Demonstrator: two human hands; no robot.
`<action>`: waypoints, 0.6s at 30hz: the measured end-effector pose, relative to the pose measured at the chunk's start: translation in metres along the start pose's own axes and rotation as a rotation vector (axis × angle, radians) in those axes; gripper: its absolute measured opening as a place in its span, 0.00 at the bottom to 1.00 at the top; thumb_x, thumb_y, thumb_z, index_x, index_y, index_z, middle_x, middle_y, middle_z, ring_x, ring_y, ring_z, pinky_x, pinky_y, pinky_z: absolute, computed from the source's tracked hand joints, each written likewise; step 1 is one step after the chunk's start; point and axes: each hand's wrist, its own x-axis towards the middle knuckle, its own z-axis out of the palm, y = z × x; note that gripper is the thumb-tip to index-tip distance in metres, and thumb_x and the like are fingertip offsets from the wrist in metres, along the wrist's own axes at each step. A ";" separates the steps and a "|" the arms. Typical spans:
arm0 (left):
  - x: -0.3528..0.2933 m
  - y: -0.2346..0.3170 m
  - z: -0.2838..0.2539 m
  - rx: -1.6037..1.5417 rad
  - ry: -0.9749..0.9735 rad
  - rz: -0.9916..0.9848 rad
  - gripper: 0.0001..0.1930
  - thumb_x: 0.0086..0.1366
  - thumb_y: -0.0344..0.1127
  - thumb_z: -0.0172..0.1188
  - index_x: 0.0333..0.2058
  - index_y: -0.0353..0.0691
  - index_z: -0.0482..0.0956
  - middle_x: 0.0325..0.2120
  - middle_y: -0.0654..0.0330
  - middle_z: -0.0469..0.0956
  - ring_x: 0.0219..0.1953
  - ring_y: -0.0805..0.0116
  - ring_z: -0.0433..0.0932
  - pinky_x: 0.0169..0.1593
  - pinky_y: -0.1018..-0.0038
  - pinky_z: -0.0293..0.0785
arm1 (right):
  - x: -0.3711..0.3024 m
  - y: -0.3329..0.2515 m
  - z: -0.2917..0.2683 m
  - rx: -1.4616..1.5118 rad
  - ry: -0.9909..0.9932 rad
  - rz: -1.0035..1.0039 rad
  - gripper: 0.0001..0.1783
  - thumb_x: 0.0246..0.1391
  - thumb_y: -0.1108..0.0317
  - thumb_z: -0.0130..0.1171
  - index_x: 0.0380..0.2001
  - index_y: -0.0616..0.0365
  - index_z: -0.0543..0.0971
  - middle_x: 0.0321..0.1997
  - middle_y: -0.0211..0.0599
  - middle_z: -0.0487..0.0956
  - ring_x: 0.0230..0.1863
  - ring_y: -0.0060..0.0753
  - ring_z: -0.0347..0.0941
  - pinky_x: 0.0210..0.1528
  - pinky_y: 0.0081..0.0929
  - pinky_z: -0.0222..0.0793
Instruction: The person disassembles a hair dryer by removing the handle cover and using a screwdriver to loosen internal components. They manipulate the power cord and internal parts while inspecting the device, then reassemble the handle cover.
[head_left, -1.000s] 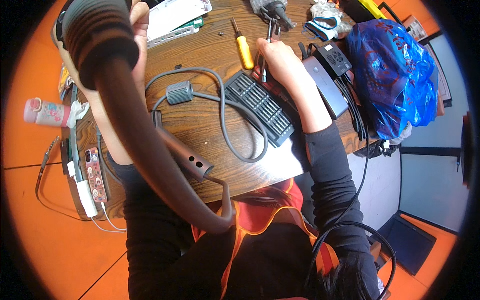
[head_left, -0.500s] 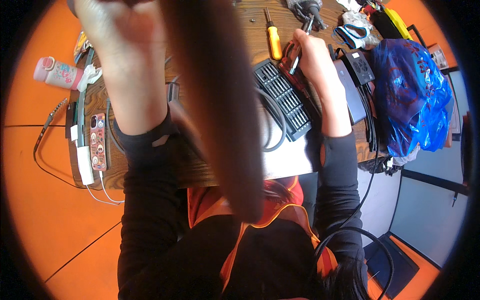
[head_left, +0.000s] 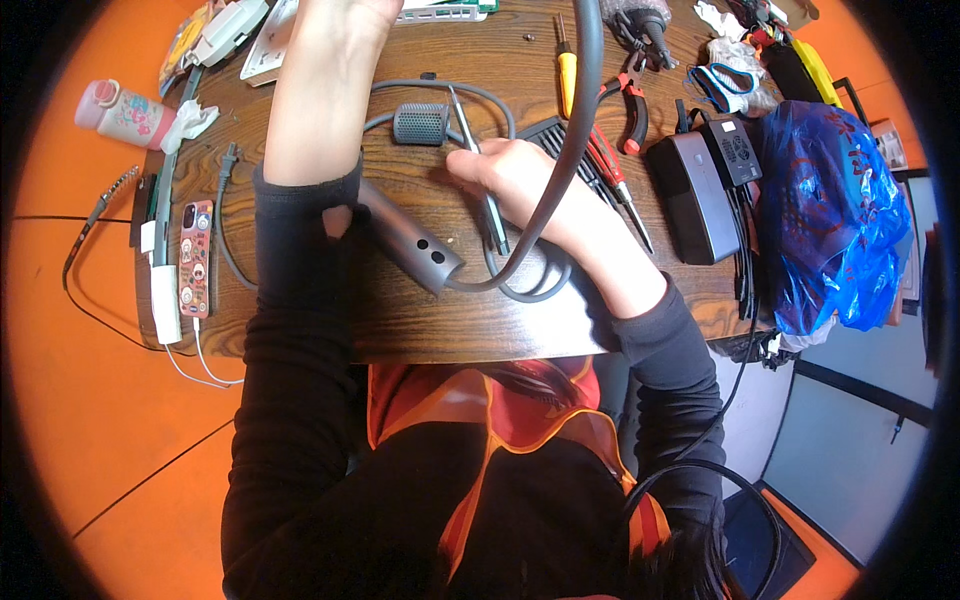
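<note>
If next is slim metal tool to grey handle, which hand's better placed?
Right, I'd judge. The right hand holds the slim metal tool, near the grey handle. The left hand is at the picture's top edge, mostly cut off, farther from the handle.

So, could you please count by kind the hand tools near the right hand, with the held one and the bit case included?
Screwdrivers: 2, the yellow one and the red one
Pliers: 1
Bit case, partly hidden: 1
Slim metal tool, in the right hand: 1
Total: 5
</note>
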 end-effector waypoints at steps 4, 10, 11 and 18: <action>-0.001 0.000 -0.002 0.210 -0.048 -0.068 0.09 0.53 0.41 0.54 0.28 0.43 0.70 0.21 0.65 0.73 0.20 0.76 0.72 0.17 0.85 0.64 | -0.001 0.002 -0.010 0.123 0.021 -0.032 0.02 0.43 0.76 0.47 0.24 0.60 0.68 0.20 0.44 0.71 0.27 0.47 0.72 0.28 0.34 0.66; -0.001 -0.015 -0.005 0.305 -0.055 -0.240 0.14 0.49 0.33 0.59 0.34 0.35 0.70 0.21 0.62 0.72 0.21 0.72 0.72 0.25 0.78 0.73 | -0.013 0.017 -0.037 0.121 0.400 0.096 0.06 0.40 0.78 0.50 0.20 0.60 0.63 0.19 0.39 0.70 0.27 0.35 0.73 0.30 0.26 0.67; -0.001 -0.017 -0.005 0.310 -0.064 -0.251 0.13 0.49 0.33 0.59 0.33 0.35 0.70 0.21 0.62 0.72 0.22 0.71 0.72 0.25 0.78 0.73 | -0.014 0.023 -0.040 0.147 0.491 0.119 0.08 0.43 0.78 0.51 0.20 0.59 0.62 0.24 0.38 0.73 0.29 0.28 0.72 0.28 0.22 0.67; -0.006 -0.023 -0.009 0.381 -0.092 -0.272 0.12 0.49 0.32 0.59 0.32 0.34 0.70 0.22 0.61 0.71 0.23 0.71 0.72 0.26 0.78 0.72 | -0.017 0.042 -0.044 0.411 0.756 0.346 0.15 0.46 0.72 0.59 0.21 0.54 0.60 0.24 0.30 0.74 0.16 0.13 0.63 0.14 0.10 0.57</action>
